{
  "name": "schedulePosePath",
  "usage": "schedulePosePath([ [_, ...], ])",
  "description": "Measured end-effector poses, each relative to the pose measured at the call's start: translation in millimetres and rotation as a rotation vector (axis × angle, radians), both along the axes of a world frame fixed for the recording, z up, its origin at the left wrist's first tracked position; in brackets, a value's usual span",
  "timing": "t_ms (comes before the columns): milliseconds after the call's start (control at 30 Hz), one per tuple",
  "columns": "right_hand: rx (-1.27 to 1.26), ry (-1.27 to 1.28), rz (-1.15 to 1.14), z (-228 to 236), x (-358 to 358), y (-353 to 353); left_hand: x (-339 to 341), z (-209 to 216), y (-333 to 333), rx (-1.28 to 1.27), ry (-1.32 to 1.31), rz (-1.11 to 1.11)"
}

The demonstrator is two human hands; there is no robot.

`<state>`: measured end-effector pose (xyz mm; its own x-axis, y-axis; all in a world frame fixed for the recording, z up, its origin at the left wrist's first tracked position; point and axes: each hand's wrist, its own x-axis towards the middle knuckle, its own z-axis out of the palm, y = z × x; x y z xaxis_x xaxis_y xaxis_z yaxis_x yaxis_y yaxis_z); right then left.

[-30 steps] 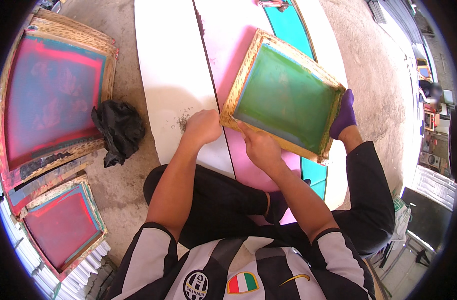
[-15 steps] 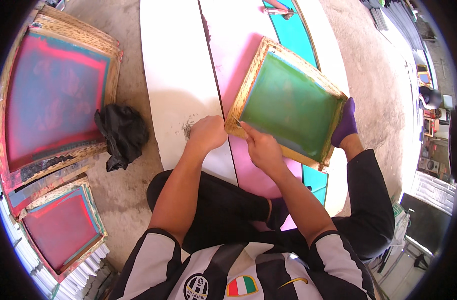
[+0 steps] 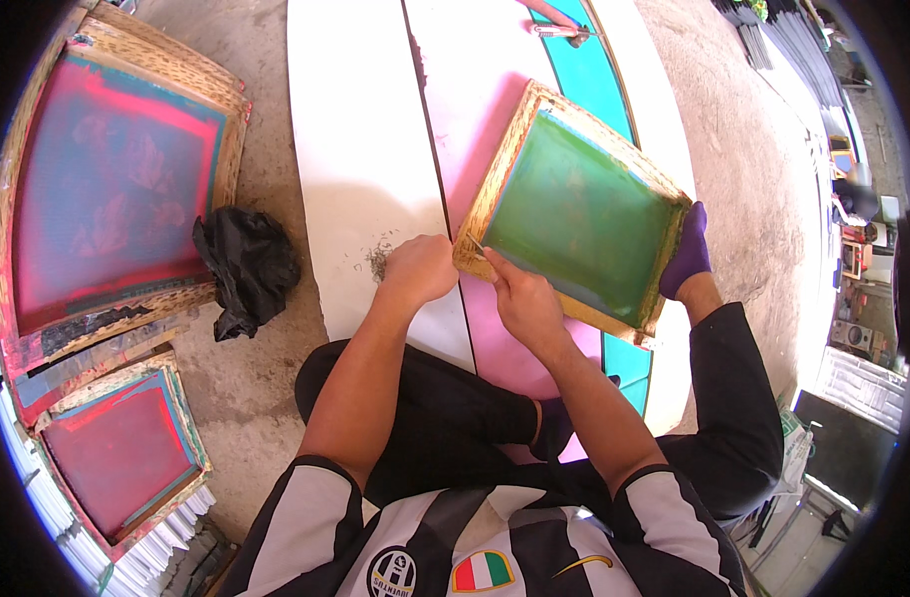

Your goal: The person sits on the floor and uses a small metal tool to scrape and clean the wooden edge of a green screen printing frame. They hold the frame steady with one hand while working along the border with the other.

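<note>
A screen-printing frame (image 3: 579,229) with a wooden border and green mesh lies tilted across the colored boards in front of me. My left hand (image 3: 422,269) is closed in a fist against its near left corner; what it holds, if anything, is hidden. At that corner my right hand (image 3: 526,300) grips a thin metal tool (image 3: 475,242), its tip on the wood. The tool's kind cannot be made out. Small dark bits (image 3: 378,257) lie scattered on the white board left of my left hand. My purple-socked foot (image 3: 687,254) rests against the frame's right edge.
Long boards (image 3: 360,129), white, pink and turquoise, lie under the frame. A hand tool (image 3: 574,33) lies at the far end. On the left are a large pink-and-blue screen (image 3: 116,189), a smaller red screen (image 3: 121,453) and a crumpled black bag (image 3: 246,264).
Both hands stay at the frame's near left corner, with only a slight shift. The whole view has moved a little; the frame keeps its place on the boards.
</note>
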<state>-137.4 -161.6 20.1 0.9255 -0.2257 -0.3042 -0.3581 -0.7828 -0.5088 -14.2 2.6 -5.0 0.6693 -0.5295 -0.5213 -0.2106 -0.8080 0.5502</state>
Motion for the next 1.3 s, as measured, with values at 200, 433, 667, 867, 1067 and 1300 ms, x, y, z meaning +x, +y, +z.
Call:
schedulePosePath([
  [200,0.0,0.004,-0.016,-1,-2,2,0,-2,0,0.014,0.0,0.0],
  [433,0.015,0.018,-0.028,-2,-2,2,0,2,1,0.037,0.031,-0.006],
  [667,-0.018,0.015,-0.002,4,-2,3,2,0,1,0.022,0.057,-0.03],
  [867,-0.141,0.176,0.069,28,13,11,-4,-11,1,-0.016,-0.03,-0.028],
  [1067,-0.053,0.112,0.082,-1,12,2,-2,-5,-5,0.02,-0.077,-0.038],
  [1300,-0.041,0.189,0.061,9,10,0,0,-10,-5,0.035,-0.084,-0.003],
])
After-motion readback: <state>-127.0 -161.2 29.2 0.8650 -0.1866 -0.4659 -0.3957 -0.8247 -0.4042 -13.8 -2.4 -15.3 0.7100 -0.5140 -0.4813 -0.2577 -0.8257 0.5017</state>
